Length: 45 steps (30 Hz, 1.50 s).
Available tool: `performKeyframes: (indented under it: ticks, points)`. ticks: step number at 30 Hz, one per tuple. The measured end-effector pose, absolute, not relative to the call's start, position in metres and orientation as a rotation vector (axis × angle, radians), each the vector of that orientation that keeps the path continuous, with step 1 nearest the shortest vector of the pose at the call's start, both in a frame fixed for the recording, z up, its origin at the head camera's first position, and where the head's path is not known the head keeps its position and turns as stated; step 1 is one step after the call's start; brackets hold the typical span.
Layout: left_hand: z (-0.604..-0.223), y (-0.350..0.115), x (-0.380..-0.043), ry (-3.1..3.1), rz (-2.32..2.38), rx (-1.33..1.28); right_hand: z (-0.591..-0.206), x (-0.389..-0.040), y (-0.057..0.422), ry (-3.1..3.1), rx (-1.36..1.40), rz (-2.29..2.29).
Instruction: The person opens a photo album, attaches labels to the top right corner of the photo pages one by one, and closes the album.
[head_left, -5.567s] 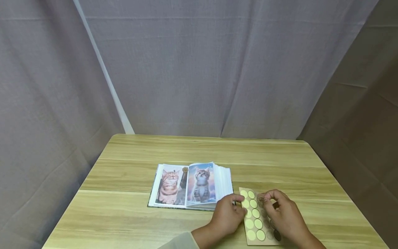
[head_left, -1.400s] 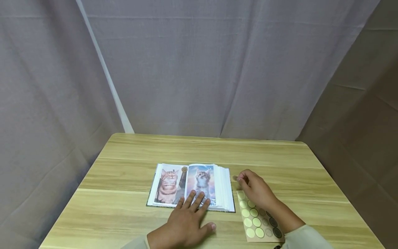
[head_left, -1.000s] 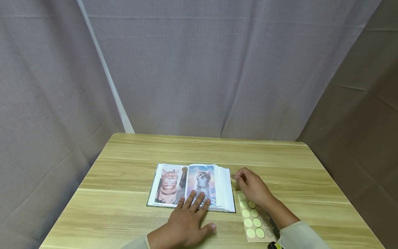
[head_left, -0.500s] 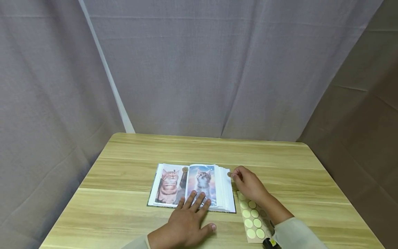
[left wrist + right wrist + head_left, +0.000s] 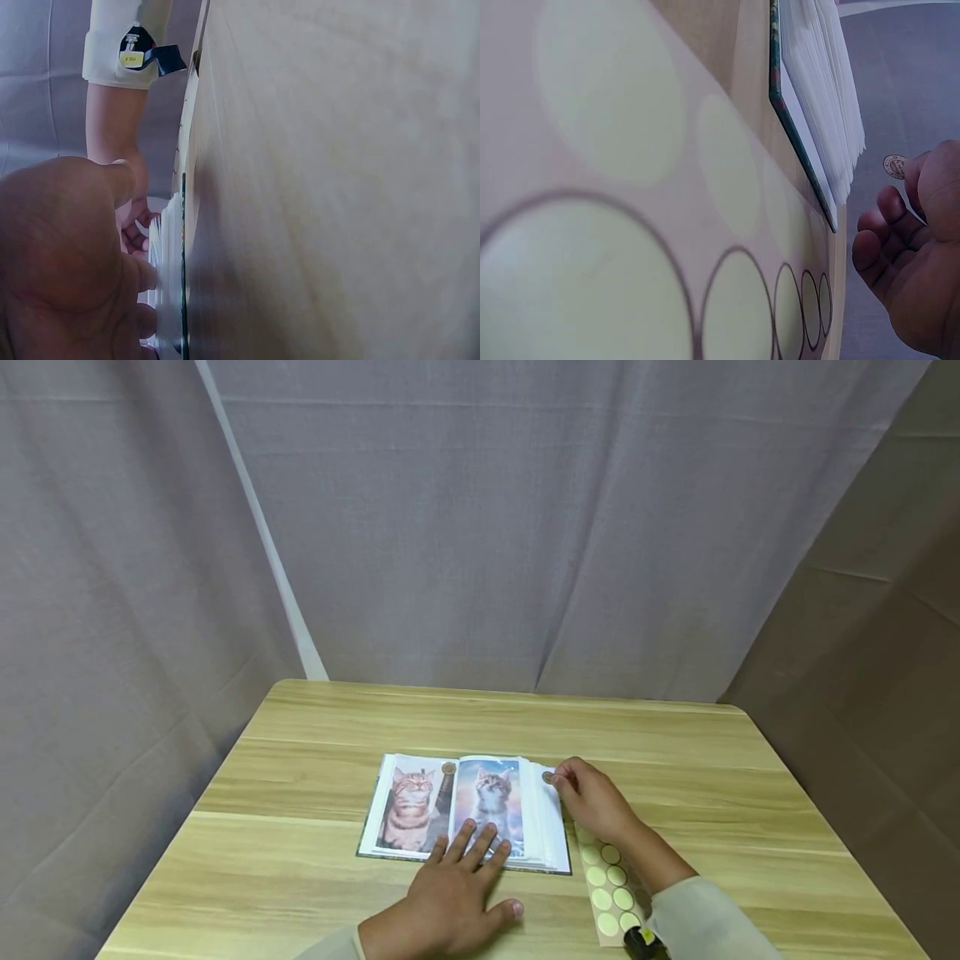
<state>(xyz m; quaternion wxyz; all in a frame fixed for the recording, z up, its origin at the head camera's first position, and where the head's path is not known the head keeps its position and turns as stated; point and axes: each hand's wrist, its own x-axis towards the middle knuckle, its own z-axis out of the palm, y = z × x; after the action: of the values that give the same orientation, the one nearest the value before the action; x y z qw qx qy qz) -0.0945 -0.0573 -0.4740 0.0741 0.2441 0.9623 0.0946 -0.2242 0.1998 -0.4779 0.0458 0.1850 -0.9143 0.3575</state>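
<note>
A photo album (image 5: pixel 551 839) lies spread open on the table, a cat picture (image 5: pixel 408 810) on its left page and a kitten picture (image 5: pixel 491 797) on its right. My left hand (image 5: pixel 453 893) rests with spread fingers across the lower part of the kitten picture. Between thumb and forefinger, my right hand (image 5: pixel 596 797) pinches a round brown sticker (image 5: pixel 895 166) at the album's upper right corner. In the right wrist view the sticker is above the album's page stack (image 5: pixel 825 97). Another round sticker (image 5: pixel 448 768) sits at the cat picture's upper right.
Below my right forearm lies a sheet of round stickers (image 5: pixel 609 902), partly covered by the sleeve (image 5: pixel 708 918). A dark wrist strap with a yellow label (image 5: pixel 641 941) overlaps its lower end. Grey curtains (image 5: pixel 450 527) hang behind the wooden table (image 5: pixel 285 760).
Earlier, both hands were at the sticker sheet; my left hand has since moved onto the album. My right hand has carried the sticker leftward to the album's right edge.
</note>
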Motion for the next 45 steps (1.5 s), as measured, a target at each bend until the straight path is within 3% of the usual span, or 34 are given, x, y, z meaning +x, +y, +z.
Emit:
performKeyframes:
  ticks: [45]
  points:
    - [-0.471,-0.057,-0.095,2.879,0.266,0.716,-0.477,-0.250,0.163,-2.834,0.540,0.971]
